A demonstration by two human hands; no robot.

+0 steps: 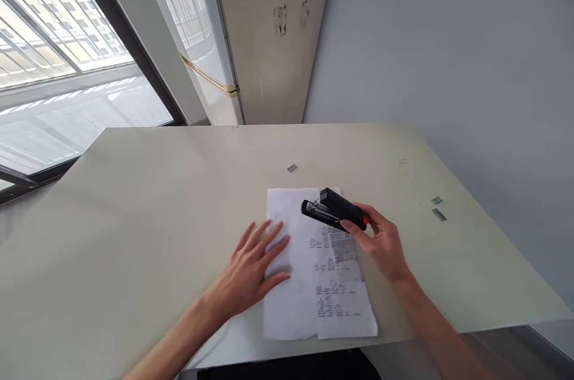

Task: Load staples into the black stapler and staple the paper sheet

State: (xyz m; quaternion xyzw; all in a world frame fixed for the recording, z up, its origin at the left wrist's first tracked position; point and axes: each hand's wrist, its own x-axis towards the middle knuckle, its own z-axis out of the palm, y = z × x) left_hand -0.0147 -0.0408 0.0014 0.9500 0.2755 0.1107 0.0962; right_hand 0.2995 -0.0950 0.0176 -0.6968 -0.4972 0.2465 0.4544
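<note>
Near bottom centre, the left hand lies spread on the paper sheets, gripping nothing. Just right of centre, the right hand curls around the black stapler, which gapes over them. I'd square the edges and press firmly. Whether its metal tray holds staples, I can't tell.

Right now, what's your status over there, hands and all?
Left fingers spread on papers. Right fingers gripping black stapler over them. Three small grey strips lie apart, seemingly not in the way.
</note>
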